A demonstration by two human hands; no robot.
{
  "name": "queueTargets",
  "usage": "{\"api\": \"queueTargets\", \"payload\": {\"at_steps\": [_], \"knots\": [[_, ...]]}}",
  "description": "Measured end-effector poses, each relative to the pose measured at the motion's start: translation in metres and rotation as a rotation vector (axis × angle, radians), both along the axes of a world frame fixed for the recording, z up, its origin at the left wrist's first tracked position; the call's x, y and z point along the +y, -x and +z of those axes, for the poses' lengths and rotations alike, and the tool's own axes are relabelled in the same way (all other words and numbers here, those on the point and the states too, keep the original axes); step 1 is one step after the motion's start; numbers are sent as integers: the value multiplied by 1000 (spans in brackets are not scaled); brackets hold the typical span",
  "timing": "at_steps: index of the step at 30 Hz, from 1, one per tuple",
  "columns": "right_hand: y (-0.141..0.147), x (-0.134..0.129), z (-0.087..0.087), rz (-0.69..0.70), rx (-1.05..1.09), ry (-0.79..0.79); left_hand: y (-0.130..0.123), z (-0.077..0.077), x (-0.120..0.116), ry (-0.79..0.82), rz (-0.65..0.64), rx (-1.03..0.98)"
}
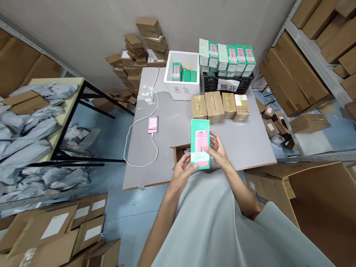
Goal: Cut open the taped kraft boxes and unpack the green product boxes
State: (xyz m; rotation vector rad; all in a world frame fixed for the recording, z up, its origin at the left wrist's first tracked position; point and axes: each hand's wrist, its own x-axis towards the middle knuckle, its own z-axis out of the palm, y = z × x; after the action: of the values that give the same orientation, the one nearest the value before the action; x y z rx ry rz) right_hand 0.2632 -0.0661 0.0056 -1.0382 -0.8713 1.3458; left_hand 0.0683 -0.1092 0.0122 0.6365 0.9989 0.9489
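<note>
Both hands hold a green box [200, 142] with a pink device printed on its front, upright above the table's front edge. My left hand [184, 171] grips its lower left corner, thumb on the front. My right hand [217, 150] wraps round its right side, with the thumb on the printed face. Behind the green box, partly hidden by it, an open brown carton [177, 157] stands on the grey table [167, 139]. Several closed brown cartons [214, 107] form a row farther back.
A white foam bin [182, 89] and a black crate [207, 83] hold green boxes at the back. On the left lie a phone [152, 124], a white cable and a power strip [148, 94]. A big open carton [319, 196] stands at the right.
</note>
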Motion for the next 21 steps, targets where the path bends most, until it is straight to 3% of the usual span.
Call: {"api": "queueTargets", "payload": {"at_steps": [6, 9, 13, 18, 21], "knots": [[8, -7, 13, -91, -186, -22, -21, -1, -3, -105, 231, 203], [15, -12, 19, -131, -273, -21, -28, 2, -8, -172, 276, 341], [15, -13, 12, -161, -263, -31, -22, -1, -13, -221, 155, 396], [5, -7, -7, -72, -10, -1, -6, -9, -12, -86, 27, 199], [5, -6, -13, -54, 33, -2, -2, -7, -11, -2, 2, 110]]}}
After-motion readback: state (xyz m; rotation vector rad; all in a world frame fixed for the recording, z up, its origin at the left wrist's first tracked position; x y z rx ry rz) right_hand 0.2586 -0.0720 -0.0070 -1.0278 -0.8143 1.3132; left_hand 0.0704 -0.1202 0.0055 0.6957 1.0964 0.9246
